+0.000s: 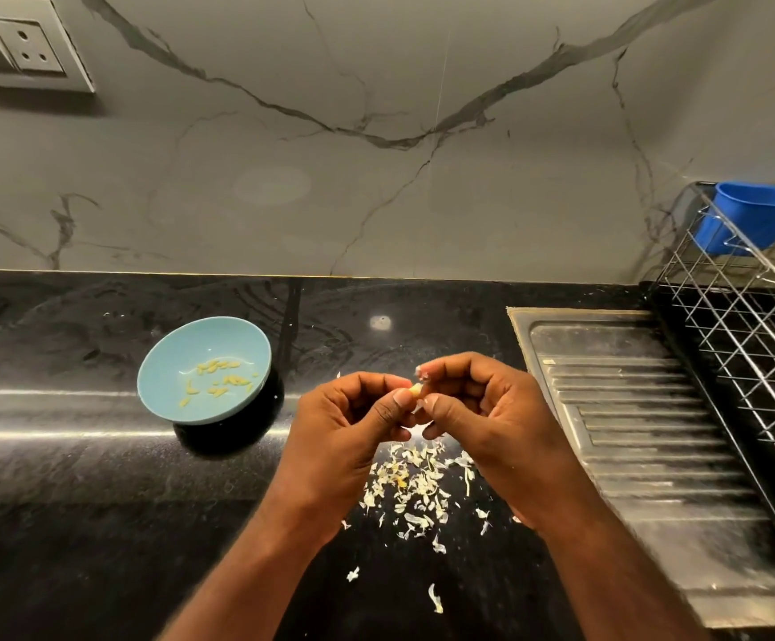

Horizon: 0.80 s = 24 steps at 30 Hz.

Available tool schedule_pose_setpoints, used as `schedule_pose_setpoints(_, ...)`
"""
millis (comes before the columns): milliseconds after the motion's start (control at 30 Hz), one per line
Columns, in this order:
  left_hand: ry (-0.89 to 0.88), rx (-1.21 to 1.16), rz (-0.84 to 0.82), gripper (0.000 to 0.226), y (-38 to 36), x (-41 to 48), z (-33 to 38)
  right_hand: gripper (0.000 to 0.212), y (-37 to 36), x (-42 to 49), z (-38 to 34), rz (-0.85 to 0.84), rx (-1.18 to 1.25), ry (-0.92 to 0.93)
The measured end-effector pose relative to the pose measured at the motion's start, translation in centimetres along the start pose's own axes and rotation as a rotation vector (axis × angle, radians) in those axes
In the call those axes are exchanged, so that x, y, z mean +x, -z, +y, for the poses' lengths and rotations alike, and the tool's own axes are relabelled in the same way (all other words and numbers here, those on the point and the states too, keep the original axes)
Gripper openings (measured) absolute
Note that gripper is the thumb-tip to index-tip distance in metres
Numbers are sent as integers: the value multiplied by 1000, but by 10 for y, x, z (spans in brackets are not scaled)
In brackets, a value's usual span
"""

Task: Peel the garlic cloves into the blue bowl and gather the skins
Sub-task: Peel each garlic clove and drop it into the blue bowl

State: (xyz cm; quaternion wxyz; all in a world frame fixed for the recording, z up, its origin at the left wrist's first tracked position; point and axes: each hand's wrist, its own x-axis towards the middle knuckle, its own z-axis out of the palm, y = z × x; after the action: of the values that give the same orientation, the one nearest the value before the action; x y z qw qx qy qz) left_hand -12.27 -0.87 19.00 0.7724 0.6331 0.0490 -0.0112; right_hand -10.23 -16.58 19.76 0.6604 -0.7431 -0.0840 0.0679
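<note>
A small pale garlic clove [417, 390] sits between the fingertips of both hands above the black counter. My left hand [348, 427] pinches it from the left with thumb and curled fingers. My right hand [482, 409] pinches it from the right, with bits of white skin stuck to its fingertips. The blue bowl [164, 386] stands to the left of the hands and holds several peeled yellowish cloves [219, 379]. A loose pile of white garlic skins [418, 490] lies on the counter below and between the hands.
A steel sink drainboard [644, 432] lies to the right, with a wire dish rack [755, 326] and a blue plastic tub [760, 215] behind it. The marble wall carries a socket [25, 46] at top left. Stray skin flakes [435, 599] lie near the counter's front.
</note>
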Motion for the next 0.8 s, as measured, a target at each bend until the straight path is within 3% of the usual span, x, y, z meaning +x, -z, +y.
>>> schedule_pose_setpoints(133,-82,191,-6,13,1,1,-2,7,0,2,0,2,-61,19)
schedule_pose_setpoints(600,149,-32,-57,21,11,9,1,24,-3,-1,5,53,-178,172)
schedule_pose_setpoints(800,109,11,-70,18,12,7,2,23,-3,-1,4,32,-184,188)
